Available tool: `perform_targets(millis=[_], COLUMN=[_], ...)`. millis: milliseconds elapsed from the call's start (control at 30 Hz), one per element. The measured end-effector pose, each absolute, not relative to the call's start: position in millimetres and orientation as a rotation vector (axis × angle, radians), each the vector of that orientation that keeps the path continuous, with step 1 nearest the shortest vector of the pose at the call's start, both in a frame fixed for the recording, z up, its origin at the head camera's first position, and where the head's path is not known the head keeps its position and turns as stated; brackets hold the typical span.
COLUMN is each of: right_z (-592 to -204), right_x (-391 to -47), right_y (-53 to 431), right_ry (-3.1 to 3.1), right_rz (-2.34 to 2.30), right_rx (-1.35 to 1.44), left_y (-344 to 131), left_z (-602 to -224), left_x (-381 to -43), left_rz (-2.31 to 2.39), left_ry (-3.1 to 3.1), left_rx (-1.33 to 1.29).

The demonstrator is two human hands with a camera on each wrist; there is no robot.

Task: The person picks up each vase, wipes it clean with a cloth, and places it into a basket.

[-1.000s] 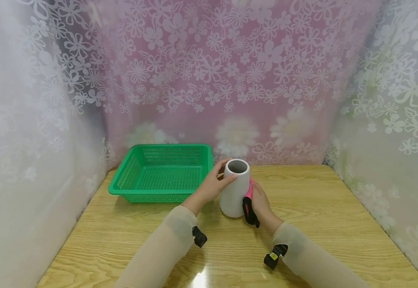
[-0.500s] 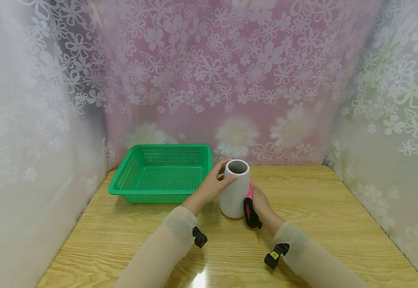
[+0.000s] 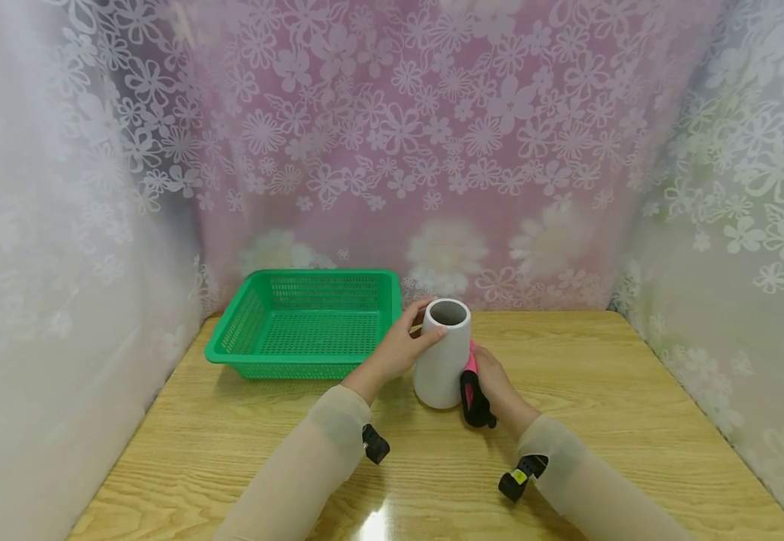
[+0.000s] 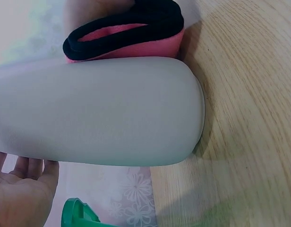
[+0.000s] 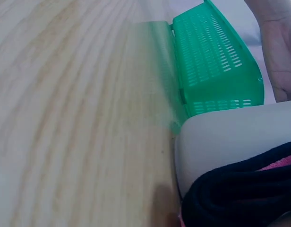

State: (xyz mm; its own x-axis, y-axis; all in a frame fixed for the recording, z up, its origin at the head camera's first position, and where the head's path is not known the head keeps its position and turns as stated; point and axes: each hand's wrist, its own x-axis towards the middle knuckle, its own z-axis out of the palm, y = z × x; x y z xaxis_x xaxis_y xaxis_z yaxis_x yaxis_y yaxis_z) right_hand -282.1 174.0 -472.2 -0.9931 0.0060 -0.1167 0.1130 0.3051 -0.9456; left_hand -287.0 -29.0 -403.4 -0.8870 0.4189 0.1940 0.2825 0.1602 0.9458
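A white vase (image 3: pixel 441 368) stands upright on the wooden table, its round mouth facing up. Near the top, my left hand (image 3: pixel 397 347) grips it from the left, the thumb across its front and the fingers round the back. On the opposite side my right hand (image 3: pixel 498 385) holds a folded pink cloth with black edging (image 3: pixel 475 400) against the vase's lower wall. In the left wrist view the same cloth (image 4: pixel 126 35) lies along the vase (image 4: pixel 103 111), close over the table. Most of the right hand's fingers are hidden behind the cloth and vase.
A green plastic basket (image 3: pixel 297 371) with slotted walls stands behind and left of the vase, beside the left hand. Floral curtains (image 3: pixel 392 150) enclose the wooden table (image 3: pixel 601 421) at the back and both sides.
My right hand has slid slightly down and toward me along the vase's right side, bringing the cloth with it. The left hand keeps its hold, and the vase stays in place.
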Motion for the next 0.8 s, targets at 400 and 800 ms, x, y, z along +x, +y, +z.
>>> perform_targets(millis=[400, 800], right_z=[-462.7, -443.8], right_x=[-283.2, -278.1], right_y=[182.0, 190.0], right_ry=[2.499, 2.492], right_rz=[-1.770, -1.810], right_rx=[0.157, 0.151], left_y=[-29.2, -28.9], left_z=[-411.6, -410.7], left_x=[-292.1, -290.2], left_rz=[1.875, 1.860], left_ry=[2.322, 2.320], left_rx=[0.703, 0.691])
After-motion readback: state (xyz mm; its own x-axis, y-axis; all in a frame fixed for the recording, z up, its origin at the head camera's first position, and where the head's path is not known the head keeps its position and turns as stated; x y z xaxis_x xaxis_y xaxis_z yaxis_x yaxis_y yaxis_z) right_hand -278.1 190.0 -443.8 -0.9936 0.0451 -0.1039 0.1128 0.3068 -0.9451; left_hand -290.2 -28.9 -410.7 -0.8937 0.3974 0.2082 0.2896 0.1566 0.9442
